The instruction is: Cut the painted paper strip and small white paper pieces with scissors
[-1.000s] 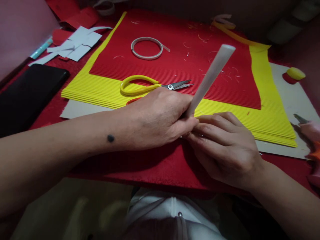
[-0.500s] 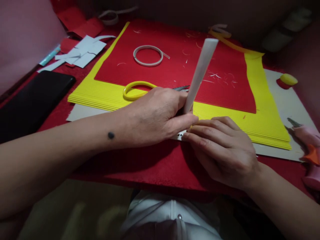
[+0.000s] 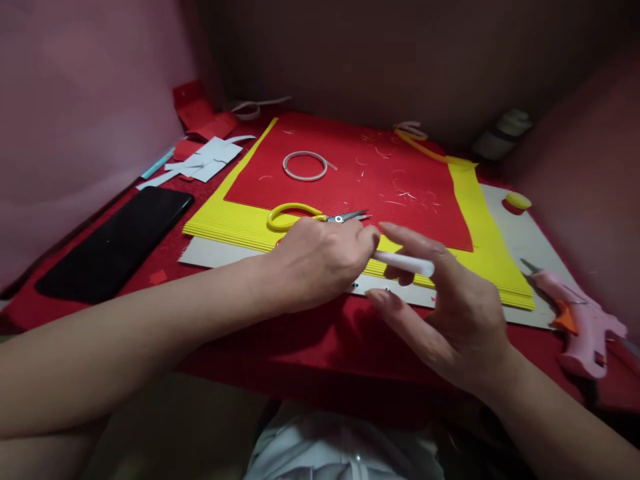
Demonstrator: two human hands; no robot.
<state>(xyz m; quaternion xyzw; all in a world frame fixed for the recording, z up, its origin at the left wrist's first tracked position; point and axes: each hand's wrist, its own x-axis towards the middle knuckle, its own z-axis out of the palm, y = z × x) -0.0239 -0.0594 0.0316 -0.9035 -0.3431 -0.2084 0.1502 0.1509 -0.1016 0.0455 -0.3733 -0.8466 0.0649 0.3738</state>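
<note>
My left hand is closed around a white stick, whose free end points right. Close by, my right hand is open, thumb and fingers spread around that free end; whether it touches the stick I cannot tell. Just beyond my left hand lie yellow-handled scissors, blades slightly apart, on stacked yellow corrugated sheets and a red corrugated sheet. Small black dots show on the pale board between my hands.
A curled white strip and thin scraps lie on the red sheet. At left are a black phone and white paper pieces. A pink glue gun and a yellow piece are at right. Walls enclose the table.
The stick has tipped from upright to nearly level, pointing right. My right hand's fingers have spread and come up around its end. The view has shifted, showing more of the back wall.
</note>
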